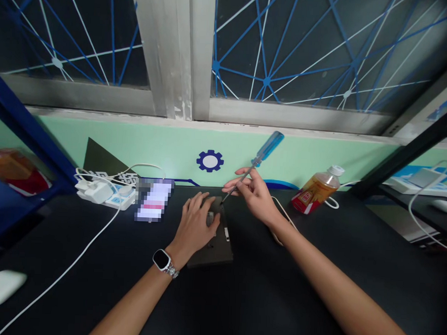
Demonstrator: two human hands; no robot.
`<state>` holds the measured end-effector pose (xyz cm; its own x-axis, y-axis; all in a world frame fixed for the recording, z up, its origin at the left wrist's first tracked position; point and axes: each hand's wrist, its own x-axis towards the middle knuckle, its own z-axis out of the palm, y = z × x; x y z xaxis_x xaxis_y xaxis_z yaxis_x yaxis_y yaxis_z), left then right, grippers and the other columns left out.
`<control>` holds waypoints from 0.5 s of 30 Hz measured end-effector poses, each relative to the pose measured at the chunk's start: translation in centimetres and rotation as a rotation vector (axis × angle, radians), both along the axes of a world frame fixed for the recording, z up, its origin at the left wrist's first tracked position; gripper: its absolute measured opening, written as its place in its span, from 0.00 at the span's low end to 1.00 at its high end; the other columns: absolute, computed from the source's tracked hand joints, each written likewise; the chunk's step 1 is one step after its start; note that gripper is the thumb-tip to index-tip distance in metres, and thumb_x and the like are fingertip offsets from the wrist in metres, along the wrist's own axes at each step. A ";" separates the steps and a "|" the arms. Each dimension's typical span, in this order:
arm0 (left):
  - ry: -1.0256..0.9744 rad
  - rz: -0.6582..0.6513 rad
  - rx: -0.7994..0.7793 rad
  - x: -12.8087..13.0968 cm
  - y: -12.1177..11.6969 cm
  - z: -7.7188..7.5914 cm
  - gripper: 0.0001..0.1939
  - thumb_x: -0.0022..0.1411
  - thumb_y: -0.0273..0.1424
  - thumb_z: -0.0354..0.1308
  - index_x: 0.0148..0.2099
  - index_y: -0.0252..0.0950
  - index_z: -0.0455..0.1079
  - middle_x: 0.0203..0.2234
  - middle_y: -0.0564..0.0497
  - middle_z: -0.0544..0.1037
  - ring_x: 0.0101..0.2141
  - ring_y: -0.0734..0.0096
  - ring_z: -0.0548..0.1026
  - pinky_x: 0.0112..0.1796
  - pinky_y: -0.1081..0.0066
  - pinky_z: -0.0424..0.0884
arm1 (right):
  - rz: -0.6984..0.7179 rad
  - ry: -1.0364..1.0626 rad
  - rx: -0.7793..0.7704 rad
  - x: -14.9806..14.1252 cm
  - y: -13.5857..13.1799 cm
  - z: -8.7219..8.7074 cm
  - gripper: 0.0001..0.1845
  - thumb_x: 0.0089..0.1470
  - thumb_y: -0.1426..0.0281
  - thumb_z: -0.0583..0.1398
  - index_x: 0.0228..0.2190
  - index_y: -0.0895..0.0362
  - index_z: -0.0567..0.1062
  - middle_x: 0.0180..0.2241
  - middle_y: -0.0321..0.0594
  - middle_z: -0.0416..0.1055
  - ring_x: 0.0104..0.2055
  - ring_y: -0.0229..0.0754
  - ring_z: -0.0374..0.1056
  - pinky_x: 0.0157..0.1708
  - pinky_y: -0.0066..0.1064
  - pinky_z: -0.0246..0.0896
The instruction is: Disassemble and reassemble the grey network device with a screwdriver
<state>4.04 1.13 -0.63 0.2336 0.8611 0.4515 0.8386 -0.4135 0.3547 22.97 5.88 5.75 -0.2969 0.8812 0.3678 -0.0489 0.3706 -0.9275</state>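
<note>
A dark, flat rectangular device (216, 253), perhaps a disc drive, lies on the black tabletop. My left hand (199, 218) rests on top of it with fingers spread, covering much of its left side. A pale strip shows along the device's right edge. In my right hand (257, 193) is a screwdriver (271, 147) with a translucent blue handle, pinched by its metal shaft. The handle leans up to the right, and the tip meets or nearly meets the device's far right corner; contact is too small to tell.
A lit phone (153, 201) lies left of the device, beside a white power strip (124, 197) with plugs and cables. A drink bottle (315, 189) lies tilted at right. A white mouse (1, 288) sits at the left. A wall and windows rise behind the table.
</note>
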 end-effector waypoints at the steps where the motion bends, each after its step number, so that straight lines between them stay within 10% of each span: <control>1: -0.020 -0.016 0.024 -0.1 -0.1 0.2 0.20 0.68 0.34 0.53 0.60 0.38 0.63 0.59 0.41 0.68 0.61 0.52 0.62 0.60 0.49 0.58 | -0.013 0.060 -0.023 0.2 -0.4 -0.2 0.14 0.63 0.62 0.58 0.45 0.51 0.60 0.40 0.43 0.79 0.40 0.42 0.77 0.44 0.39 0.71; 15: -0.210 -0.274 -0.129 -2.3 -1.5 1.6 0.09 0.67 0.33 0.58 0.49 0.42 0.71 0.42 0.50 0.77 0.43 0.63 0.75 0.46 0.61 0.71 | -0.133 0.500 -0.345 1.8 -6.1 -5.4 0.17 0.56 0.65 0.65 0.37 0.49 0.60 0.36 0.37 0.80 0.35 0.47 0.78 0.41 0.44 0.72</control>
<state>1.75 -0.35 0.93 0.3775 0.8322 0.4062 0.6061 -0.5536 0.5710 24.75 -0.20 0.31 -0.0417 0.9917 0.1218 -0.4825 0.0867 -0.8716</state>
